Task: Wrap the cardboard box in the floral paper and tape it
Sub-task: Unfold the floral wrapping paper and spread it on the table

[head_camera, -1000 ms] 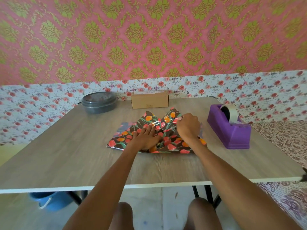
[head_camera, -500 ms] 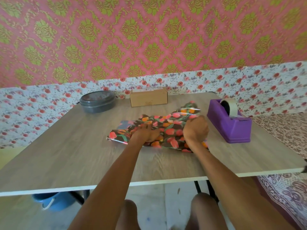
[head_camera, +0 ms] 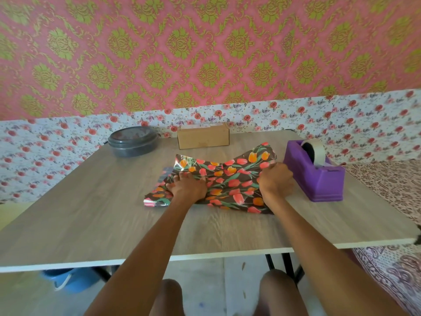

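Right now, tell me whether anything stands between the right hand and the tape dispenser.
Nothing visible does. The right hand grips the paper at its right edge, and only a narrow strip of bare table separates it from the tape dispenser. The left hand presses the paper farther left, out of that path.

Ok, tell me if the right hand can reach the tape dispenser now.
Probably yes: the tape dispenser stands just right of the right hand, nothing between them, though that hand holds the paper.
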Demonstrator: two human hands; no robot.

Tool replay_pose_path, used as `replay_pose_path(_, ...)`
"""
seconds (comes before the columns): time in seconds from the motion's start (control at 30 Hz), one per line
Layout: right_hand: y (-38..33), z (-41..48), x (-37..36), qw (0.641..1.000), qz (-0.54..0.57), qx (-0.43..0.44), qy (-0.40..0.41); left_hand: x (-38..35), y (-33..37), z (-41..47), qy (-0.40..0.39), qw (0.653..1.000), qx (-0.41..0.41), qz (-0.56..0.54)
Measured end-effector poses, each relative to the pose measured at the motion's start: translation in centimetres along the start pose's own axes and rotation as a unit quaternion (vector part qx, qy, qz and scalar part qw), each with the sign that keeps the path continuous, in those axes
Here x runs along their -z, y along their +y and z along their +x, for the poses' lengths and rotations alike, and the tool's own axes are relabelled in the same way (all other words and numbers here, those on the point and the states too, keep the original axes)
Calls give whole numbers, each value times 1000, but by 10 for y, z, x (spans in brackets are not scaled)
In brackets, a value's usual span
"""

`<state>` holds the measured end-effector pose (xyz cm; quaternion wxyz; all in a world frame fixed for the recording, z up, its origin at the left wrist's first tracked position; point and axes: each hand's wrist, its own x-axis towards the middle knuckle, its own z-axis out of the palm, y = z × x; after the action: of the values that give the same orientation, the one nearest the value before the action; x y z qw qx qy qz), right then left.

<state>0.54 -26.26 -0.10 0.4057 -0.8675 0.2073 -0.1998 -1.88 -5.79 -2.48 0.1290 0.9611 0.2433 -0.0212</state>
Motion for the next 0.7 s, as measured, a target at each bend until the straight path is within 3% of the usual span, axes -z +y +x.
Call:
replay_pose_path(0.07,0,-2,-2,1000,-13,-11,9,5,2,4,-25,1000,3,7)
replay_pose_path(0.17,1,-6,-5,999,-34,2,11,14,12,4,-55,993,-37,100)
replay_pose_path(0.3,-1,-2,-1,997,-69,20,-36,23,24,-7,74,981,-29,175)
replay_pose_path(0.37,-5,0,2,995,-65,39,-66,21,24,-5,140,971,-108,160)
replay_pose_path(0.43,-9,1,-2,988,-103,92,-68,15,22,-2,117,963,-208,127)
replay_pose_path(0.5,-14,3,-11,961,-188,202,-32,6,21,1,94,963,-228,105)
replay_pose_path(0.6,-27,10,-24,888,-241,392,1,-12,16,0,114,962,-239,69)
replay_pose_path(0.7,-45,18,-34,829,-294,472,-55,-20,10,2,113,967,-228,32)
